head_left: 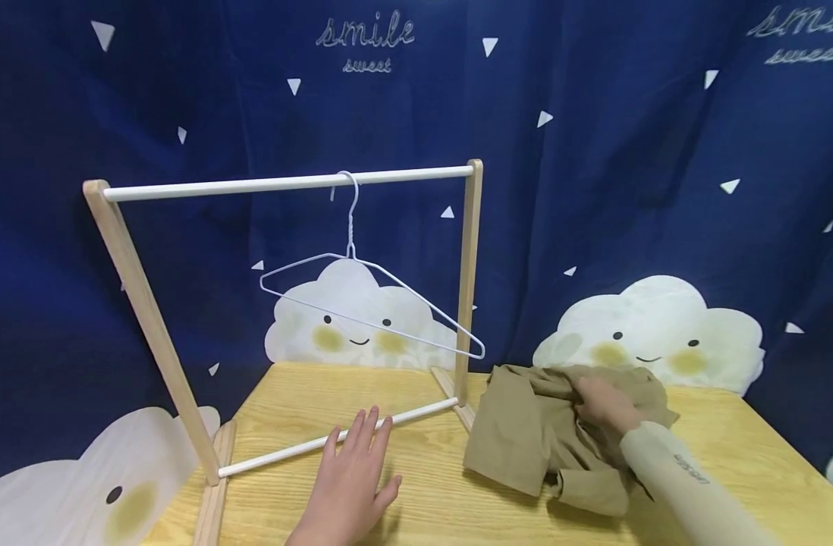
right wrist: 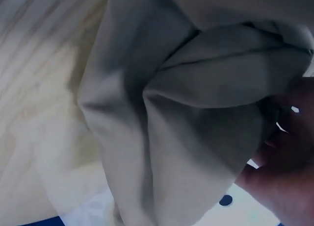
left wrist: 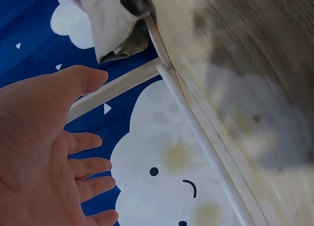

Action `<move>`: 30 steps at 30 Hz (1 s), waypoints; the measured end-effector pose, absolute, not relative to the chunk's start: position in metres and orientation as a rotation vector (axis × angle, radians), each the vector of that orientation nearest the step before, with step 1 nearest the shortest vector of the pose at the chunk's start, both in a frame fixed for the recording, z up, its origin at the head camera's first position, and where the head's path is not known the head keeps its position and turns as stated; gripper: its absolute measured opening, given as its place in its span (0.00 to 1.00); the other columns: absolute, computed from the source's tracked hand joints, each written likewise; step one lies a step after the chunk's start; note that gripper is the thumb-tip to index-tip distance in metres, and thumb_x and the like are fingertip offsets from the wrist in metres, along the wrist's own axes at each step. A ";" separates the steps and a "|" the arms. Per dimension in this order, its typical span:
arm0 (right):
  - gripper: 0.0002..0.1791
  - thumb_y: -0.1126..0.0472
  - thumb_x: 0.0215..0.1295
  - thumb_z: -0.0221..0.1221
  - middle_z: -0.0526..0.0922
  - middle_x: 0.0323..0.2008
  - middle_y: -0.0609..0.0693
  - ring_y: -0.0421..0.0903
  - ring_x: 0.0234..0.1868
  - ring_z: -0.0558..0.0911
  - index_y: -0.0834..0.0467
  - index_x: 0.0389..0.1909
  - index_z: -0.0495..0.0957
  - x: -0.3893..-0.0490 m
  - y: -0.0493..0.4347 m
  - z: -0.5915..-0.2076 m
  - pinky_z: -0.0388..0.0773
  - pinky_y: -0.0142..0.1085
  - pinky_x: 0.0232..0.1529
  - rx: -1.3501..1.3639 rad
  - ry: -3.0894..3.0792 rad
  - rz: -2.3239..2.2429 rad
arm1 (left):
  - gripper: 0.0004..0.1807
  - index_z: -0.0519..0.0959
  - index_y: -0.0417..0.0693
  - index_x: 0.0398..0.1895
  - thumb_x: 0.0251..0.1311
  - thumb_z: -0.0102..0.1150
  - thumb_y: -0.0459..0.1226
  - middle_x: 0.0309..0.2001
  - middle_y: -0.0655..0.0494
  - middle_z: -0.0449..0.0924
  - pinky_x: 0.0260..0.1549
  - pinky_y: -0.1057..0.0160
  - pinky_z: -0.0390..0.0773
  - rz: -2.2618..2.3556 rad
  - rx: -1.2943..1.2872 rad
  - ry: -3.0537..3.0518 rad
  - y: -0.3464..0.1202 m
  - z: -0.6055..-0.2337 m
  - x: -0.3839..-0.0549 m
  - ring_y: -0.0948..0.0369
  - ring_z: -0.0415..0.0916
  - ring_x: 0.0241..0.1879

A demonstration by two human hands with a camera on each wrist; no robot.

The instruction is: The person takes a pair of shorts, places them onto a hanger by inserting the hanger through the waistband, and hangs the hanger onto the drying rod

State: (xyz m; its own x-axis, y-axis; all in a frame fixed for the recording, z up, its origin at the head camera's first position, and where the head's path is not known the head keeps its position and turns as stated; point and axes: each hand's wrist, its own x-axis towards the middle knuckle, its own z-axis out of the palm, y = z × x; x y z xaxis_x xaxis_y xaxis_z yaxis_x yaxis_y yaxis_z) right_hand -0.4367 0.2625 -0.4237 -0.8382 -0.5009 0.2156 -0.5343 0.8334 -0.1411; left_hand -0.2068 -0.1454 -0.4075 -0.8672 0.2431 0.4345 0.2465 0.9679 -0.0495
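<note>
A crumpled khaki-brown garment [head_left: 519, 432] is bunched at the right side of the wooden table; its kind does not show. My right hand [head_left: 604, 402] grips its upper folds, and in the right wrist view the fingers [right wrist: 274, 157] curl into the cloth [right wrist: 191, 152] at its edge. My left hand [head_left: 351, 481] is held out with fingers spread and nothing in it, overlapping the rack's lower white bar [head_left: 280, 456] in the head view. Above it, a white wire hanger [head_left: 403, 284] hangs bare from the rack's top rod [head_left: 239, 186].
The small rack has wooden side posts [head_left: 146, 318] and flat wooden feet [head_left: 215, 485] on the yellowish wood table [head_left: 416, 485]. Behind stands a dark blue curtain [head_left: 594, 152] printed with white triangles and smiling clouds. The garment lies close beside the rack's right foot.
</note>
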 end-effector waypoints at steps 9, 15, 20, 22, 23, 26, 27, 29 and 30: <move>0.13 0.76 0.43 0.61 0.74 0.30 0.57 0.53 0.28 0.74 0.65 0.32 0.72 -0.425 0.271 -0.386 0.73 0.49 0.30 0.778 -2.742 0.290 | 0.40 0.71 0.42 0.69 0.59 0.67 0.54 0.70 0.40 0.68 0.61 0.37 0.71 -0.009 -0.357 -2.626 -0.145 -0.408 -0.200 0.44 0.67 0.70; 0.13 0.77 0.45 0.60 0.72 0.29 0.57 0.54 0.27 0.74 0.64 0.34 0.72 -0.414 0.274 -0.350 0.72 0.51 0.27 0.724 -2.624 0.334 | 0.38 0.72 0.43 0.69 0.60 0.66 0.53 0.72 0.39 0.66 0.62 0.37 0.70 -0.022 -0.363 -2.623 -0.143 -0.401 -0.200 0.43 0.64 0.71; 0.21 0.77 0.44 0.59 0.74 0.35 0.61 0.59 0.30 0.77 0.64 0.43 0.72 -0.400 0.274 -0.323 0.73 0.56 0.27 0.721 -2.537 0.314 | 0.37 0.72 0.44 0.69 0.61 0.66 0.52 0.73 0.39 0.64 0.63 0.38 0.69 -0.017 -0.371 -2.633 -0.140 -0.395 -0.200 0.44 0.62 0.72; 0.24 0.78 0.43 0.58 0.75 0.38 0.63 0.61 0.32 0.78 0.63 0.45 0.71 -0.395 0.273 -0.313 0.73 0.57 0.28 0.739 -2.494 0.308 | 0.36 0.72 0.44 0.69 0.61 0.66 0.52 0.73 0.39 0.64 0.63 0.38 0.69 -0.020 -0.374 -2.641 -0.139 -0.394 -0.199 0.44 0.62 0.72; 0.25 0.78 0.43 0.57 0.75 0.40 0.63 0.61 0.34 0.78 0.62 0.46 0.71 -0.392 0.272 -0.307 0.74 0.57 0.28 0.747 -2.471 0.308 | 0.36 0.72 0.44 0.69 0.61 0.66 0.52 0.73 0.39 0.64 0.63 0.38 0.69 -0.025 -0.377 -2.645 -0.138 -0.393 -0.199 0.44 0.62 0.72; 0.26 0.80 0.43 0.56 0.74 0.40 0.62 0.59 0.34 0.76 0.61 0.47 0.72 -0.383 0.269 -0.291 0.73 0.56 0.28 0.765 -2.419 0.315 | 0.36 0.72 0.44 0.68 0.61 0.66 0.52 0.73 0.39 0.64 0.63 0.37 0.69 -0.051 -0.386 -2.648 -0.137 -0.392 -0.197 0.43 0.62 0.72; 0.26 0.80 0.43 0.56 0.74 0.39 0.61 0.58 0.33 0.76 0.61 0.47 0.72 -0.380 0.269 -0.286 0.72 0.55 0.27 0.772 -2.401 0.313 | 0.35 0.73 0.44 0.68 0.61 0.66 0.51 0.73 0.39 0.64 0.63 0.37 0.69 -0.058 -0.388 -2.646 -0.137 -0.391 -0.197 0.43 0.62 0.72; 0.27 0.81 0.43 0.55 0.73 0.39 0.60 0.56 0.33 0.74 0.60 0.47 0.73 -0.375 0.268 -0.275 0.71 0.53 0.27 0.785 -2.369 0.315 | 0.35 0.73 0.44 0.68 0.61 0.66 0.51 0.72 0.38 0.64 0.63 0.37 0.68 -0.070 -0.392 -2.643 -0.137 -0.390 -0.196 0.43 0.62 0.72; 0.27 0.81 0.43 0.55 0.73 0.38 0.60 0.55 0.32 0.73 0.60 0.47 0.73 -0.372 0.268 -0.269 0.70 0.52 0.27 0.791 -2.355 0.315 | 0.35 0.73 0.44 0.68 0.61 0.66 0.51 0.72 0.38 0.65 0.63 0.37 0.68 -0.074 -0.392 -2.642 -0.137 -0.390 -0.196 0.43 0.62 0.72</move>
State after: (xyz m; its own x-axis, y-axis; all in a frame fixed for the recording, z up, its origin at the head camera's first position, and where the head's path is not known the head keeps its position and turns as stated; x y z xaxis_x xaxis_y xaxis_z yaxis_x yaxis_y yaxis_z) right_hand -0.3724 0.2678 -0.2693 -0.6235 -0.4609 0.6315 -0.6108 0.7913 -0.0255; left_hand -0.1959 -0.1369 -0.3900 -0.8508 0.2620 0.4556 0.2872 0.9578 -0.0146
